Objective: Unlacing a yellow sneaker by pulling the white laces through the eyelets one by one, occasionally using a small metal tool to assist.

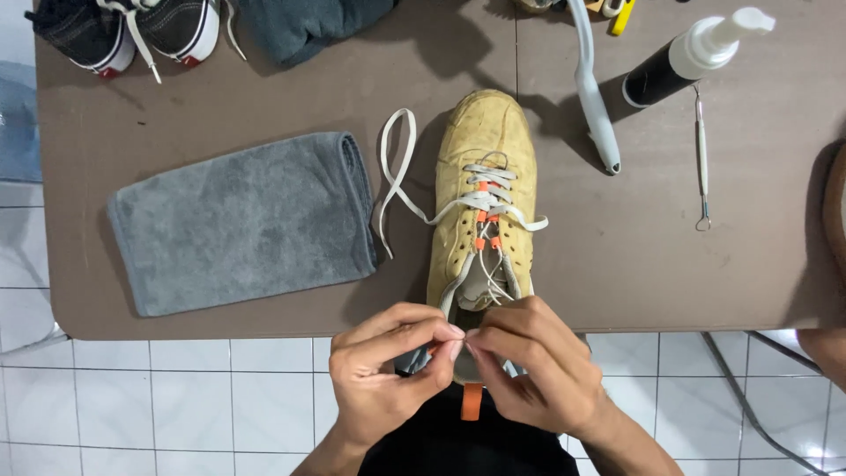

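Shoe (483, 198) heel — hidden behind fingers (423, 339).

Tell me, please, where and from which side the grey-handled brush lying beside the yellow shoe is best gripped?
Grip the grey-handled brush around its long curved handle, near the rounded lower end, coming from above on its right side. That end lies bare on the table, while the yellow shoe crowds its left.

A brown table (220, 106) with rounded corners fills most of the frame, lit from above so objects cast soft shadows. Below it and along the left edge, a white tiled floor (176, 397) shows grey grout lines
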